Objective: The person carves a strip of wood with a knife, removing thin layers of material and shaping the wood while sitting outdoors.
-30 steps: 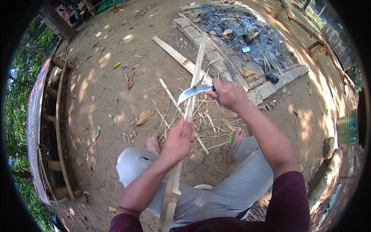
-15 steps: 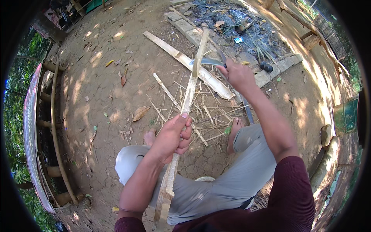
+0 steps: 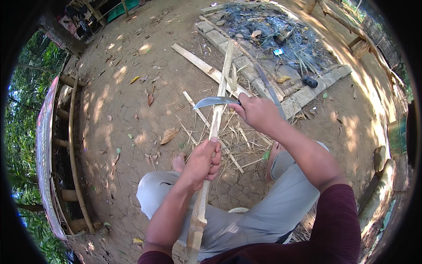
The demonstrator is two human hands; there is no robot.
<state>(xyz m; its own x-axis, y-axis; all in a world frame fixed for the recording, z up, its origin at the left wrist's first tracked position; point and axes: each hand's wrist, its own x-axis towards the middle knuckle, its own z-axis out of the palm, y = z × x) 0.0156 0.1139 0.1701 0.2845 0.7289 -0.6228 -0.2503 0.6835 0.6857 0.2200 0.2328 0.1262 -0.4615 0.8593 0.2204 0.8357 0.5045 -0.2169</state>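
My left hand (image 3: 204,162) is closed round a long split bamboo strip (image 3: 217,116), which slants from beside my lap up and away. In my right hand (image 3: 259,112) is the dark handle of a curved knife (image 3: 214,101), its blade lying across the strip beyond my left hand and pointing left. A pale shaving (image 3: 234,78) curls off the strip's far part. Behind it, a wider split bamboo piece (image 3: 198,63) rests on the ground, partly hidden by the strip and my right hand. Thin bamboo slivers (image 3: 237,141) lie scattered between my feet.
A long straight blade (image 3: 267,83) lies by the brick edging (image 3: 220,43) of an ash-filled fire pit (image 3: 263,28). A black object (image 3: 310,82) sits on the bricks. Bamboo rails (image 3: 74,154) run along the left; dry leaves (image 3: 169,135) dot the cracked soil.
My right hand has drawn the knife nearer along the strip, toward my left hand, and a shaving now stands off the strip. My left hand keeps its grip. The whole view has shifted slightly.
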